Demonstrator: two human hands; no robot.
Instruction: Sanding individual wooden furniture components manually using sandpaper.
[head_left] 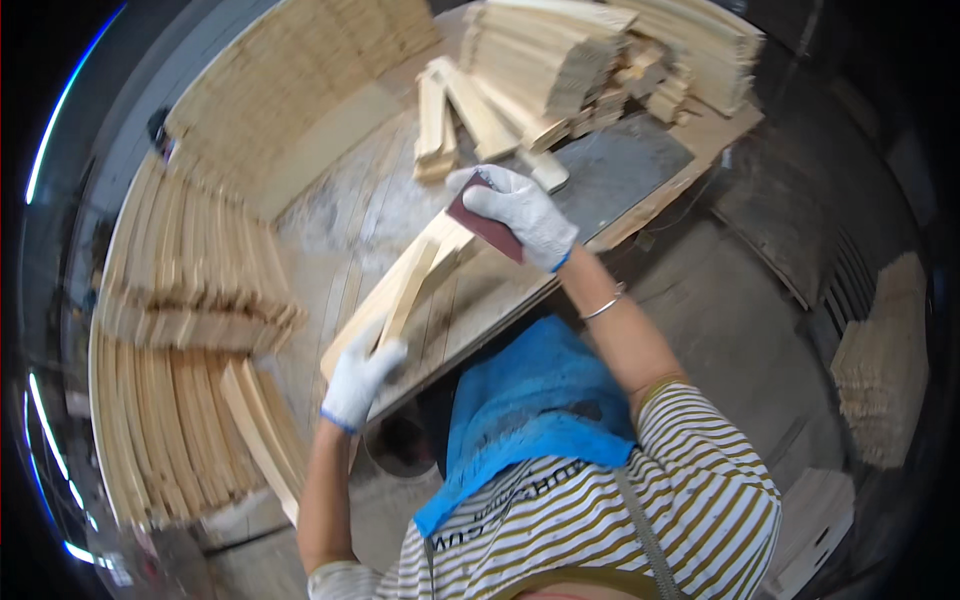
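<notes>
My left hand [362,382], in a white glove, is closed around the near end of a pale wooden slat [378,298]. A narrower wooden strip [408,296] runs along it from the same hand; I cannot tell whether the two are joined. In my right hand [528,212], also gloved in white, is a dark red sheet of sandpaper [484,220]. The sandpaper lies at the far end of the slat, and whether it touches the wood is hard to see. Both hands are above the worktable [330,225], near its front edge.
Stacked wooden slats [175,430] line the table's left side, and a tall row of boards [300,85] stands at the back. More piled wood [540,65] and a few loose pieces [434,120] lie farther off. A blue apron [540,400] hangs at my front. Wood bundles [880,370] stand at right.
</notes>
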